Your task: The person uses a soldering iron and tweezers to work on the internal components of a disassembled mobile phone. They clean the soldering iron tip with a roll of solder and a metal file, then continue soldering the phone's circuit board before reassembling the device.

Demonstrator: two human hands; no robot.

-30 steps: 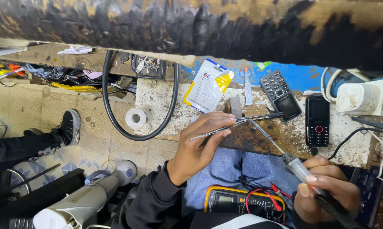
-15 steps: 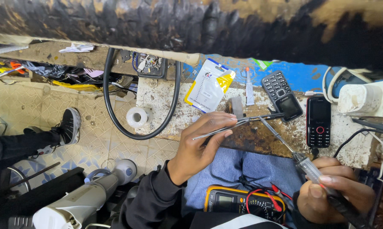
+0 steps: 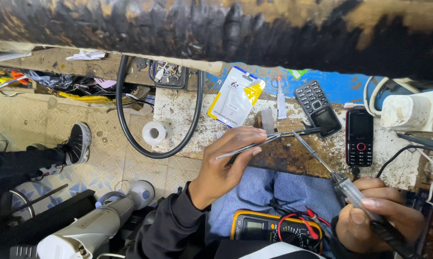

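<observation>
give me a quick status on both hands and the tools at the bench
Left hand pinching tweezers, tips on a small part at the bench edge. Right hand gripping soldering iron, tip meeting the tweezers. Two keypad phones beside; nothing blocking.

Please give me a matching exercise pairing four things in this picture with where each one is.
Things:
1. tweezers
2. soldering iron
3. multimeter
4. tape roll

Places:
A. on the lap
B. in the right hand
C. on the tiled floor
D. in the left hand

Pairs: 1-D, 2-B, 3-A, 4-C
</observation>
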